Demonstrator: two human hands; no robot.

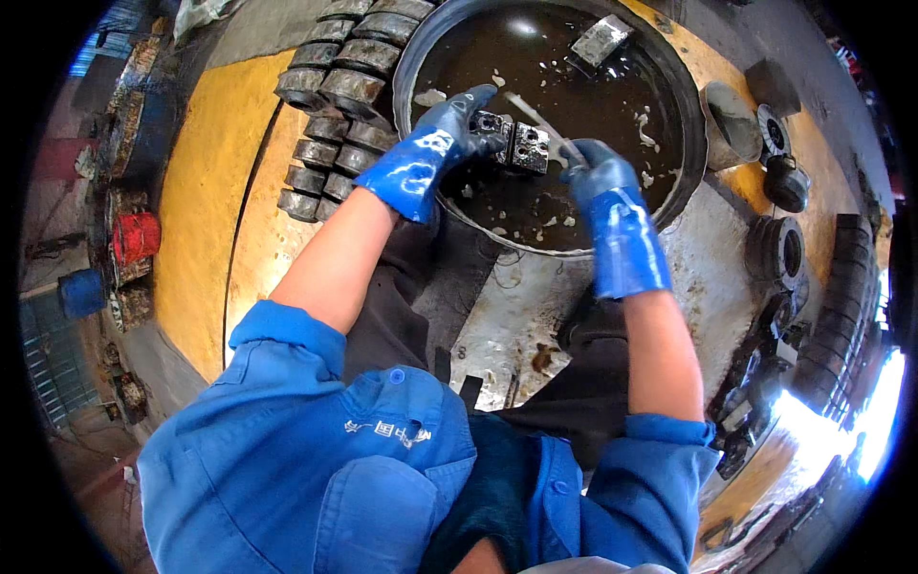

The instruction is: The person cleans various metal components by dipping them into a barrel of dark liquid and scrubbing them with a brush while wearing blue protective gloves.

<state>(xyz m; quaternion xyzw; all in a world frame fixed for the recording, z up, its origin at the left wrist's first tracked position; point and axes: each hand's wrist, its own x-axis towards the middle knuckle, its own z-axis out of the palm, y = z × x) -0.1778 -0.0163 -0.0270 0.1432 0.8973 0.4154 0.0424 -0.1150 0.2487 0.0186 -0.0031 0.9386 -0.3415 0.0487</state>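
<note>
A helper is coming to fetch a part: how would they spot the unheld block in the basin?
Find the big round basin of dark liquid. Inside it, near the far rim and right of centre, sits a grey metal block. Unlike the holed piece in the left hand, it has no hand on it.

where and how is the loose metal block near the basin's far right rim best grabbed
Probably from above and the near side, pinching the metal block across its opposite long sides, around the middle. Its boxy body stands above the dark liquid, with open liquid on the near side, while the basin's rim lies close behind.
</note>
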